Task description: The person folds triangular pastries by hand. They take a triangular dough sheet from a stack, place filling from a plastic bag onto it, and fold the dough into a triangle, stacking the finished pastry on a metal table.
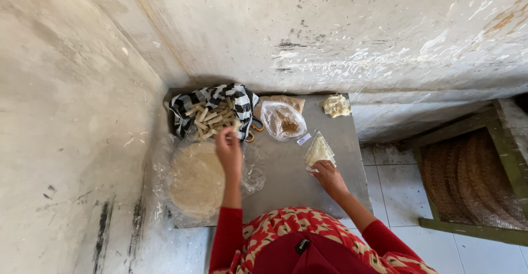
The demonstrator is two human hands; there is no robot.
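Two hands at work on a small grey table tucked into a corner.

From the head view: the left hand (229, 152) reaches up the table (286, 180), fingers pinched together on one pale rolled stick, right at the near edge of the heap of rolled sticks (212, 118) lying on a striped black-and-white cloth (236, 95) that keeps them gathered. Just below that heap sits a round stack of thin wrappers (197, 179) in clear plastic, close for reaching. The right hand (329, 176), well right of the heap, presses its fingertips on a folded triangular wrapper (319, 152), pinning it flat. A clear bag of brown filling (284, 121) sits just right of the heap, a dough lump (336, 105) farther right.
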